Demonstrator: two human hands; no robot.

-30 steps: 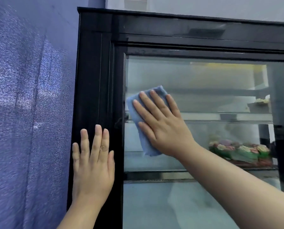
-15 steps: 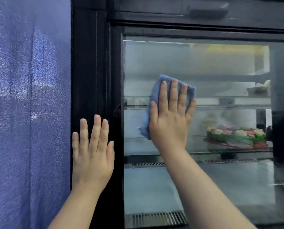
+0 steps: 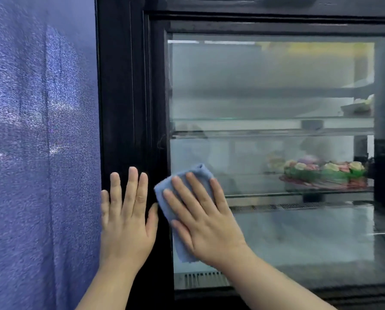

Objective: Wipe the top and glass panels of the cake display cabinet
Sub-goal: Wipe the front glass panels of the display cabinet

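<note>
The black cake display cabinet fills the view, its glass panel facing me. My right hand lies flat with fingers spread, pressing a folded blue cloth against the lower left corner of the glass, beside the frame. My left hand rests flat and empty on the black frame post, just left of the cloth. The cabinet's top is out of view.
A blue textured wall stands directly left of the cabinet. Behind the glass are glass shelves, and a decorated cake sits on the lower shelf at the right. A vent grille runs along the bottom inside.
My right hand has slid the cloth down and to the left, from the middle of the glass to its lower left corner. My left hand stays on the frame.
</note>
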